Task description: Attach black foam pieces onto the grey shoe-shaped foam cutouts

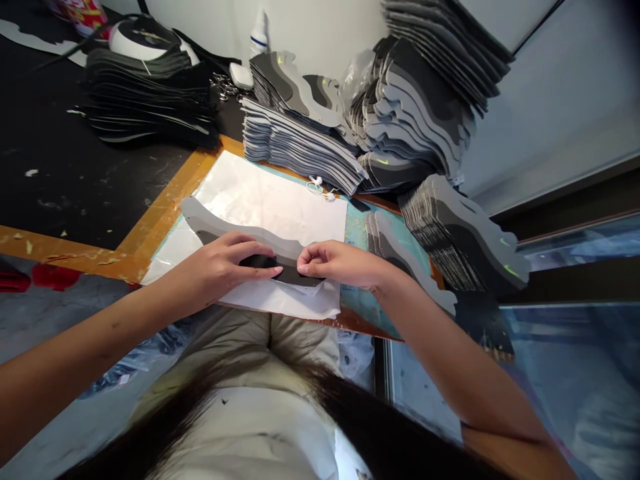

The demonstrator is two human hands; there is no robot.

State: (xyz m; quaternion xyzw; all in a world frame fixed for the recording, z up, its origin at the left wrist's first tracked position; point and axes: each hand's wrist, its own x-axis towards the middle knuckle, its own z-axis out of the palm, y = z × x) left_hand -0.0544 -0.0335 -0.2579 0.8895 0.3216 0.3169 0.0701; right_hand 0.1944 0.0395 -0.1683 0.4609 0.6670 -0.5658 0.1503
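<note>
On white paper sheets point(260, 200) at the bench edge, a long grey wavy foam piece point(220, 227) runs left to right; the left hand point(220, 267) presses a black cut-out point(260, 261) flat, fingers extended, while the right hand point(340, 263) pinches its right end.

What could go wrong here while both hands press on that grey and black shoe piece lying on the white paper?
1. The left hand and right hand press a black piece onto the grey shoe piece; uneven pressure might shift it out of line.
2. The white paper lies loose and could slide under them.
3. The leaning stack of grey pieces sits close to the right forearm; a bump could topple it.
</note>
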